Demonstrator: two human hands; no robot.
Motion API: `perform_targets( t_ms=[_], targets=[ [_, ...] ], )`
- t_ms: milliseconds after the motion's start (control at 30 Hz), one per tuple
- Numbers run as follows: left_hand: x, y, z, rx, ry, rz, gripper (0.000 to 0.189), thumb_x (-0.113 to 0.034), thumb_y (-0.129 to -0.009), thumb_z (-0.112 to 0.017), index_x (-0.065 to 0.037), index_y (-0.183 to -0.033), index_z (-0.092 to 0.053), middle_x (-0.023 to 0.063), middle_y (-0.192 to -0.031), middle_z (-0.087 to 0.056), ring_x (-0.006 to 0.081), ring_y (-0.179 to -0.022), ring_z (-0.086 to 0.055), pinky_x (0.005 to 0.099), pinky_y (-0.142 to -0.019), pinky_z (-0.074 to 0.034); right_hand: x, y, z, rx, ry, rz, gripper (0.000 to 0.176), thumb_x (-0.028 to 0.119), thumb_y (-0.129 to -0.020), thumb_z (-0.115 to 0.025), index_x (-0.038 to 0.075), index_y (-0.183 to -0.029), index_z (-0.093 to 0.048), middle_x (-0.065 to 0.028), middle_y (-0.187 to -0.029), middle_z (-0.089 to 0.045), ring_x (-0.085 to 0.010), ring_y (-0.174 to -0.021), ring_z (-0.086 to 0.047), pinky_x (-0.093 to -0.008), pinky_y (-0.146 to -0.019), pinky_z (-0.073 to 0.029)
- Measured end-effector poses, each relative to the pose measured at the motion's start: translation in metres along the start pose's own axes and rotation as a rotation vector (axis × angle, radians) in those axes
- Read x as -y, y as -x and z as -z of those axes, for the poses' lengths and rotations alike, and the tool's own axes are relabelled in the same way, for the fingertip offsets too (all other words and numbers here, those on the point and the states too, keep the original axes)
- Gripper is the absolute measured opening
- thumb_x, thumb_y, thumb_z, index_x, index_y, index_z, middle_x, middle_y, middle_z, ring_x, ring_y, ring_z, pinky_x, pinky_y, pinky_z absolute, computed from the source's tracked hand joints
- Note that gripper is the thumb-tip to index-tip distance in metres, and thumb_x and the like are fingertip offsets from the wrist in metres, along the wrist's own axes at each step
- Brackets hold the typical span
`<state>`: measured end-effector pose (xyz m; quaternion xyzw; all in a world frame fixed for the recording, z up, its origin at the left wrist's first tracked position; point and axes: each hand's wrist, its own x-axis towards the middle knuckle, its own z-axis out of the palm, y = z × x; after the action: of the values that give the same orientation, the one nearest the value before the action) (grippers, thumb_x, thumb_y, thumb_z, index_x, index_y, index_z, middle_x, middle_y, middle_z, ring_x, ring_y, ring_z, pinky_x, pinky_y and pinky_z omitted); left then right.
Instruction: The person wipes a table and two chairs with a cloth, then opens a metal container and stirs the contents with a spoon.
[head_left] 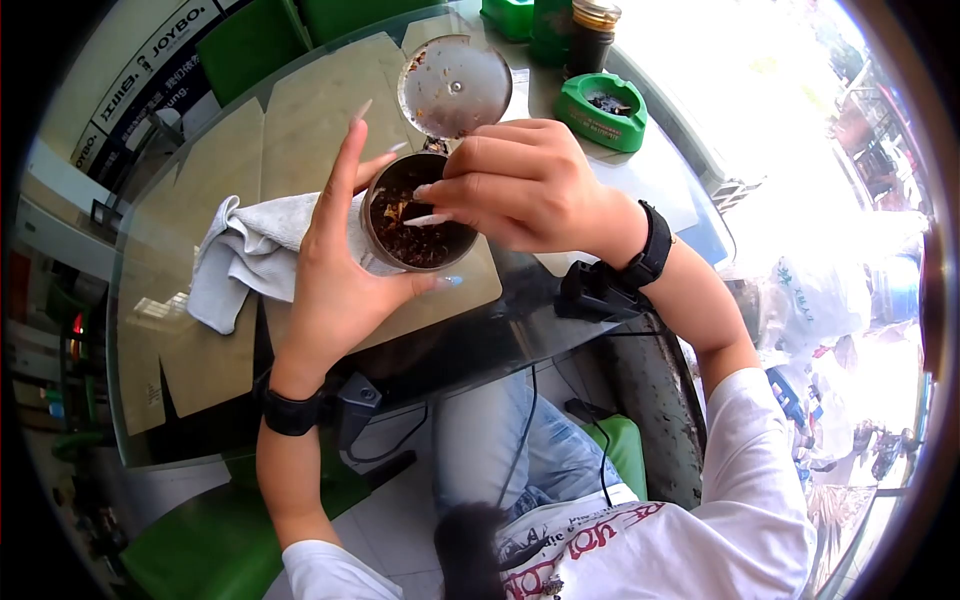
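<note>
The left hand has its fingers spread about the metal can, with the thumb along the near side and the pointer sticking up past the rim; the can is over the worktop, just beside the grey cloth, its mouth tipped toward the person; I cannot tell if its bottom rests on anything.

The right hand has its fingers bunched close, their tips down inside the mouth among the dark bits; I cannot tell if they pinch any.

The can could tip and spill, I think, if the right hand pushes on the rim while the left grip is so wide; bits could fall on the cloth if the fingers come out loosely; more crumbs stick to the lid, which leans back on its hinge, so a knock there could shake them down or swing it onto the knuckles; long nails could scrape the wall and flick bits out; the green ashtray is near the right wrist, so a wide swing might bump it.
</note>
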<state>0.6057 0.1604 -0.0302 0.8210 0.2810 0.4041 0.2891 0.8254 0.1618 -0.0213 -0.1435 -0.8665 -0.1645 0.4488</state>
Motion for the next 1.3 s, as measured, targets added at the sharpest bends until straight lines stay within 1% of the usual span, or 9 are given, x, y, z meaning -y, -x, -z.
perform_targets(
  t_ms=[167, 300, 567, 700, 833, 967, 1000, 1133, 1300],
  targets=[
    [0.001, 0.000, -0.001, -0.006, 0.027, -0.030, 0.124, 0.001, -0.051, -0.088, -0.013, -0.152, -0.018, 0.0156, -0.128, -0.056, 0.0259, -0.116, -0.057, 0.0360, -0.099, -0.047, -0.005, -0.001, 0.013, -0.036, 0.053, 0.000, 0.012, 0.003, -0.070, -0.071, 0.003, -0.080, -0.068, -0.0069, -0.075, -0.056, -0.0193, -0.057, -0.057, -0.0298, -0.049, -0.045],
    [0.002, 0.000, -0.001, -0.026, 0.031, -0.018, 0.124, 0.001, -0.053, -0.088, -0.012, -0.153, -0.015, 0.0148, -0.128, -0.057, 0.0250, -0.115, -0.058, 0.0355, -0.099, -0.048, -0.007, -0.002, 0.006, -0.045, 0.244, 0.172, 0.013, 0.003, -0.068, -0.071, 0.006, -0.080, -0.068, -0.0039, -0.075, -0.054, -0.0160, -0.057, -0.055, -0.0271, -0.047, -0.041],
    [0.000, 0.000, 0.002, -0.076, 0.035, 0.064, 0.123, 0.002, -0.055, -0.086, -0.011, -0.153, -0.012, 0.0135, -0.126, -0.058, 0.0232, -0.112, -0.059, 0.0348, -0.099, -0.048, -0.011, 0.002, 0.003, -0.040, 0.231, 0.170, 0.016, 0.008, -0.069, -0.073, 0.006, -0.084, -0.066, -0.0025, -0.076, -0.053, -0.0145, -0.056, -0.053, -0.0278, -0.046, -0.041],
    [0.000, 0.000, 0.001, -0.076, 0.042, 0.068, 0.123, 0.002, -0.056, -0.086, -0.011, -0.153, -0.011, 0.0138, -0.126, -0.058, 0.0233, -0.112, -0.059, 0.0347, -0.099, -0.048, -0.010, 0.003, 0.006, 0.122, 0.104, 0.052, 0.013, 0.010, -0.074, -0.072, 0.007, -0.086, -0.067, -0.0027, -0.074, -0.052, -0.0156, -0.055, -0.053, -0.0282, -0.046, -0.041],
    [0.001, 0.000, 0.002, -0.075, 0.039, 0.060, 0.123, 0.003, -0.056, -0.085, -0.011, -0.153, -0.011, 0.0141, -0.127, -0.057, 0.0234, -0.112, -0.059, 0.0348, -0.099, -0.048, -0.012, 0.002, 0.006, 0.033, 0.145, 0.090, 0.014, 0.011, -0.076, -0.073, 0.007, -0.088, -0.068, -0.0028, -0.073, -0.051, -0.0157, -0.054, -0.053, -0.0278, -0.046, -0.041],
    [-0.001, -0.001, 0.000, -0.069, 0.059, 0.040, 0.122, 0.003, -0.056, -0.085, -0.011, -0.153, -0.011, 0.0141, -0.127, -0.057, 0.0236, -0.113, -0.059, 0.0348, -0.099, -0.049, -0.014, 0.006, 0.003, 0.006, 0.249, 0.189, 0.022, 0.013, -0.074, -0.075, 0.007, -0.095, -0.070, -0.0018, -0.072, -0.051, -0.0146, -0.053, -0.052, -0.0266, -0.046, -0.041],
    [-0.002, -0.001, 0.000, -0.066, 0.052, 0.035, 0.122, 0.003, -0.056, -0.085, -0.011, -0.153, -0.011, 0.0141, -0.127, -0.057, 0.0236, -0.113, -0.059, 0.0348, -0.099, -0.049, -0.011, 0.005, 0.005, -0.016, 0.265, 0.145, 0.024, 0.013, -0.065, -0.070, 0.010, -0.089, -0.067, -0.0016, -0.075, -0.051, -0.0159, -0.059, -0.057, -0.0289, -0.050, -0.047],
    [0.002, 0.000, 0.000, -0.062, 0.058, 0.030, 0.123, 0.003, -0.056, -0.085, -0.011, -0.153, -0.011, 0.0142, -0.127, -0.057, 0.0238, -0.113, -0.058, 0.0345, -0.099, -0.049, -0.011, 0.003, -0.002, 0.083, 0.027, 0.071, 0.017, 0.014, -0.075, -0.075, 0.007, -0.090, -0.070, -0.0024, -0.066, -0.050, -0.0164, -0.051, -0.052, -0.0284, -0.043, -0.039],
    [0.000, 0.000, -0.001, -0.064, 0.058, 0.050, 0.123, 0.002, -0.056, -0.086, -0.012, -0.153, -0.011, 0.0141, -0.127, -0.057, 0.0234, -0.113, -0.059, 0.0348, -0.099, -0.048, -0.010, 0.002, 0.007, 0.027, 0.105, 0.065, 0.012, 0.014, -0.079, -0.072, 0.006, -0.088, -0.068, -0.0031, -0.066, -0.049, -0.0188, -0.051, -0.051, -0.0303, -0.045, -0.039]
  ],
)
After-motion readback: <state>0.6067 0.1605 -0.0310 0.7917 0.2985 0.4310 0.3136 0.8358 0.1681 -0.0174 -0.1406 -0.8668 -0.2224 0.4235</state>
